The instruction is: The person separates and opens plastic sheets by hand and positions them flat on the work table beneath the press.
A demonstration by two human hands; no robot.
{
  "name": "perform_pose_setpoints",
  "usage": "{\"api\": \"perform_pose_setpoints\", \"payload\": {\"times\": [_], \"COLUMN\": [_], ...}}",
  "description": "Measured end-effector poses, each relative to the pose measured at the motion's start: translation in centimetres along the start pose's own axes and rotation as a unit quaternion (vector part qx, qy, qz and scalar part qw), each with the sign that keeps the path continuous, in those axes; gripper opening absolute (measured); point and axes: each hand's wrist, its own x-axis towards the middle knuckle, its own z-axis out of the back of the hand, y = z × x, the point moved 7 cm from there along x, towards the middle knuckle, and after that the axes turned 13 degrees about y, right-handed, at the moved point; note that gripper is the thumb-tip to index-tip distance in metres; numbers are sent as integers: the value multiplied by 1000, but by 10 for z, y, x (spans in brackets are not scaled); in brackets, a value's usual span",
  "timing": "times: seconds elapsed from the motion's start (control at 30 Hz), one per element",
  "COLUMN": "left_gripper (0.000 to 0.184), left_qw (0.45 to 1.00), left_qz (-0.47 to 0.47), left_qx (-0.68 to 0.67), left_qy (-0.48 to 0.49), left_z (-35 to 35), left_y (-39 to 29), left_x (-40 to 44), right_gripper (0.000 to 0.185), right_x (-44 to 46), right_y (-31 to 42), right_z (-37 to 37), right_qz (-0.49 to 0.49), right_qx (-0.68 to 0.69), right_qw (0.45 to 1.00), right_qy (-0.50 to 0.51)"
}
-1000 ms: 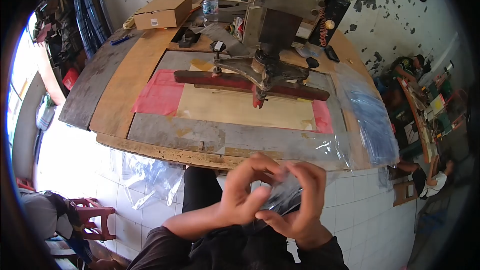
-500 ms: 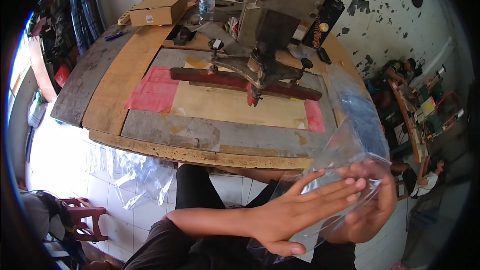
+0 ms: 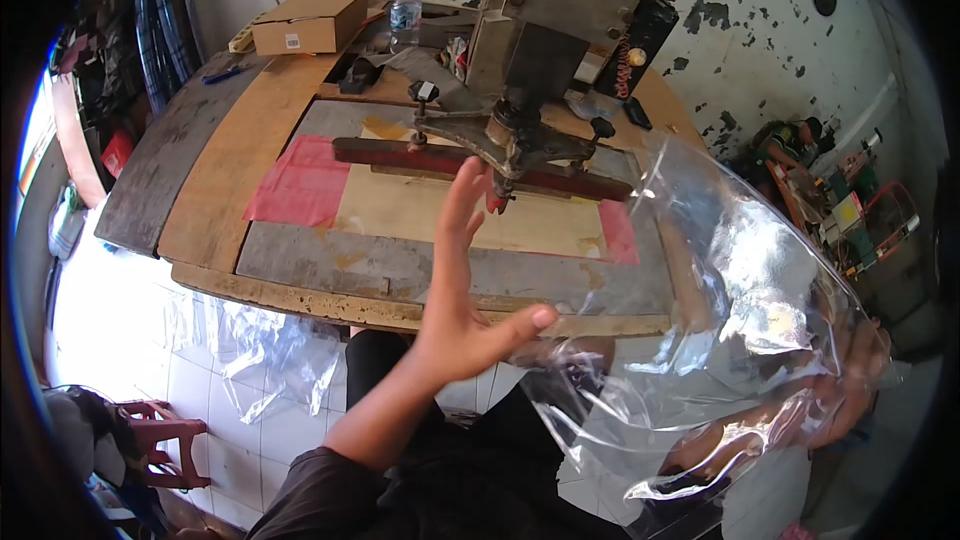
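Note:
A large clear plastic sheet (image 3: pixel 700 350), glossy and creased, spreads across the right side, possibly a bag. At its far right edge my right hand (image 3: pixel 850 380) grips it, the fingers partly seen through the film. My left hand (image 3: pixel 465 300) is raised in front of the table, fingers upright and thumb spread out to the right, holding nothing. Its thumb is close to the sheet's left edge; I cannot tell whether they touch. Beyond it, on the press bed, a pale yellow sheet (image 3: pixel 400 208) lies between pink strips (image 3: pixel 305 180), under a clamp bar (image 3: pixel 390 152).
The metal press (image 3: pixel 520 130) rises from the wooden table (image 3: pixel 230 150). A cardboard box (image 3: pixel 312 22) and a water bottle (image 3: pixel 406 12) stand at the back. Crumpled plastic (image 3: pixel 275 350) lies on the floor beside a red stool (image 3: pixel 170 440). Another person (image 3: pixel 785 145) sits far right.
My left hand has come off the plastic and moved left and up, fingers spreading. My right hand has moved right with the plastic sheet, which now spreads wider and higher.

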Motion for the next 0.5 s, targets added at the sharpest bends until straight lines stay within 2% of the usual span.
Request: {"api": "perform_pose_setpoints", "payload": {"times": [0.03, 0.07, 0.13, 0.2, 0.27, 0.3, 0.33, 0.4, 0.43, 0.47, 0.5], "left_gripper": [114, 114, 121, 117, 129, 114, 114, 79, 55, 55, 49], "left_qw": [996, 997, 980, 975, 959, 963, 964, 921, 928, 929, 924], "left_qz": [38, 39, 83, 89, 150, 108, 110, 254, 255, 256, 293], "left_qx": [-47, -44, -89, -122, -200, -203, -201, -225, -178, -173, -140], "left_qy": [61, 59, 157, 164, 134, 139, 137, 191, 203, 205, 201], "left_z": [4, 11, 7, 12, 17, 24, 34, 46, 58, 68, 77], "left_y": [9, 12, 20, 20, 26, 32, 32, 45, 54, 57, 62], "left_x": [4, 6, 8, 13, 20, 20, 19, 4, -5, -10, -19], "right_gripper": [17, 16, 15, 14, 15, 18, 21, 26, 27, 27, 25], "right_x": [-1, -3, -9, -23, -24, -44, -62, -100, -116, -126, -143], "right_y": [-7, -15, -34, -62, -103, -124, -150, -200, -225, -243, -263], "right_z": [3, 7, 10, 13, -8, 5, 13, 24, 31, 32, 35], "right_qz": [4, 4, -10, -39, -62, -90, -133, -226, -272, -269, -328], "right_qx": [37, 73, 134, 213, 305, 314, 329, 304, 263, 268, 208], "right_qw": [999, 997, 991, 976, 950, 945, 933, 914, 906, 906, 897], "right_qy": [0, -1, -7, -14, 24, -22, -64, -148, -188, -190, -210]}}
